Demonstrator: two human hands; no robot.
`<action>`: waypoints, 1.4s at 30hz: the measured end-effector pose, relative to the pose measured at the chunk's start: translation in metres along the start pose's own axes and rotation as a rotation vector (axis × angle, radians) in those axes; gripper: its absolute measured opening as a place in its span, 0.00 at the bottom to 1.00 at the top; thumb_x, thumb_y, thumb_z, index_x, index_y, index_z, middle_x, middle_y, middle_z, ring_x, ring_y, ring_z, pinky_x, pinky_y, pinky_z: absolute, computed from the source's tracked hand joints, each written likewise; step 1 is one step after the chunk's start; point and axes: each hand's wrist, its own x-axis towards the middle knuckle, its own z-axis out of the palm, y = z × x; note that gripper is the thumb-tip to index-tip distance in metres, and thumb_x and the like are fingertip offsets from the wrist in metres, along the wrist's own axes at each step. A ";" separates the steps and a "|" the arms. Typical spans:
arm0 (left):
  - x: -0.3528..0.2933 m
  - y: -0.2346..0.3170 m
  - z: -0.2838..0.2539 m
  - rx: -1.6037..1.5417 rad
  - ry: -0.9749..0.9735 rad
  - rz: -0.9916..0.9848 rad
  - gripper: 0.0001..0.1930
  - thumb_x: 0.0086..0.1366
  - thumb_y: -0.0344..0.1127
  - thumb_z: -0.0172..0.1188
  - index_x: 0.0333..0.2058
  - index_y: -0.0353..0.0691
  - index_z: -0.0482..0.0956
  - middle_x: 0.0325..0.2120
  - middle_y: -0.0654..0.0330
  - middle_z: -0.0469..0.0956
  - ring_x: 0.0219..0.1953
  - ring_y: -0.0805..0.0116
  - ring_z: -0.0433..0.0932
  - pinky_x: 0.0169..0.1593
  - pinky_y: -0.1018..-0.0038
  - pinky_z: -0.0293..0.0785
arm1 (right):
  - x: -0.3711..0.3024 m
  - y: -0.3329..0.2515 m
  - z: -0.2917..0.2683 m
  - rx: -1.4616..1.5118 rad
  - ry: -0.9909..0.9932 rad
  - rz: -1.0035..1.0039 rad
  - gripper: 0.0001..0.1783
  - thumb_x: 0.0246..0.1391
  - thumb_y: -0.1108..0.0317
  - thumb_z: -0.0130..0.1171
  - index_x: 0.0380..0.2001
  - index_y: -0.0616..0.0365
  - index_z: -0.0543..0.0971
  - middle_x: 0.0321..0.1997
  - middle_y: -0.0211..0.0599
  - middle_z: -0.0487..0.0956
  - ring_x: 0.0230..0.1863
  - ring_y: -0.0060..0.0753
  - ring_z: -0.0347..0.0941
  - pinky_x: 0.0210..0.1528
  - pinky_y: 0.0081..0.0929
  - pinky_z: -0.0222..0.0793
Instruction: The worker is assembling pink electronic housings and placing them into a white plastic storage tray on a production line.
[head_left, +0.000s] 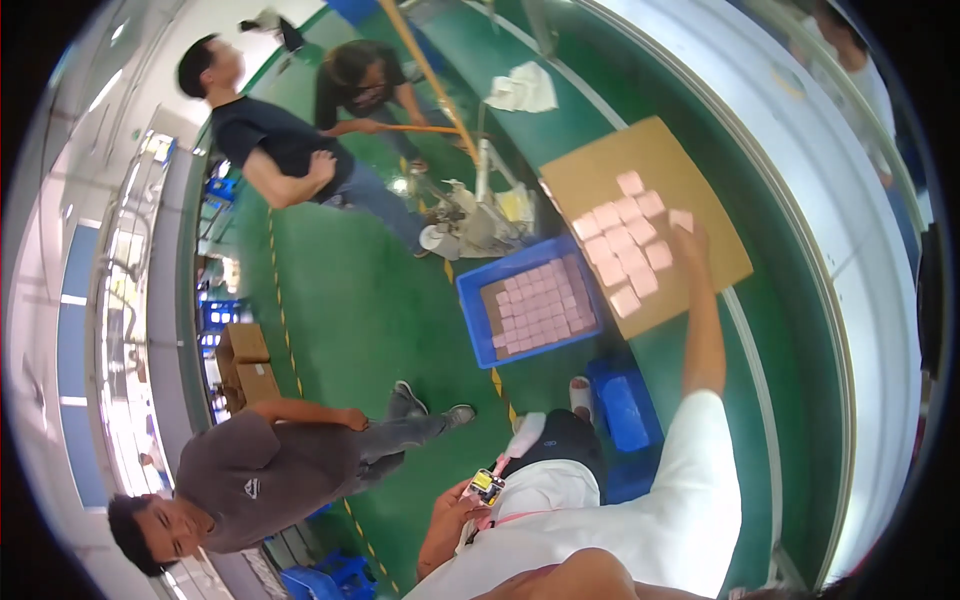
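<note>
Gripping a pink block (681, 219), right hand (692, 240) stretches over cardboard sheet (610, 165); left hand (455, 500) holds small device (487, 486).

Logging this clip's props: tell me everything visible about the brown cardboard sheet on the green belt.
The cardboard sheet is a flat, plain brown rectangle, lying skewed on the green conveyor belt. Small pale pink square pieces lie on it in rough rows, covering its middle; the edges stay bare. The right hand reaches over it, fingertips at a pink piece near the rows' right end. Its lower left corner sits close to a blue bin of more pink pieces.
</note>
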 end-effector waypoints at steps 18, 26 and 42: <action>-0.089 -0.085 -0.145 -0.474 -0.149 0.462 0.31 0.67 0.41 0.60 0.63 0.27 0.67 0.58 0.49 0.76 0.54 0.61 0.80 0.54 0.67 0.78 | -0.537 -0.212 0.092 1.231 -1.736 1.002 0.42 0.50 0.48 0.69 0.63 0.53 0.65 0.58 0.55 0.74 0.37 0.41 0.72 0.38 0.34 0.70; -0.170 -0.231 -0.210 -0.786 0.174 0.642 0.38 0.58 0.42 0.72 0.62 0.27 0.69 0.55 0.51 0.78 0.55 0.62 0.79 0.57 0.66 0.76 | -0.719 -0.284 0.112 0.646 -2.327 0.694 0.47 0.54 0.45 0.65 0.69 0.61 0.62 0.66 0.61 0.69 0.51 0.47 0.72 0.46 0.39 0.70; -0.331 -0.334 -0.168 -1.264 0.974 0.773 0.37 0.57 0.49 0.74 0.58 0.29 0.75 0.48 0.55 0.82 0.49 0.68 0.82 0.54 0.70 0.77 | -1.004 -0.239 0.088 0.615 -2.777 -1.359 0.31 0.38 0.82 0.71 0.52 0.64 0.78 0.57 0.48 0.78 0.58 0.55 0.76 0.55 0.42 0.77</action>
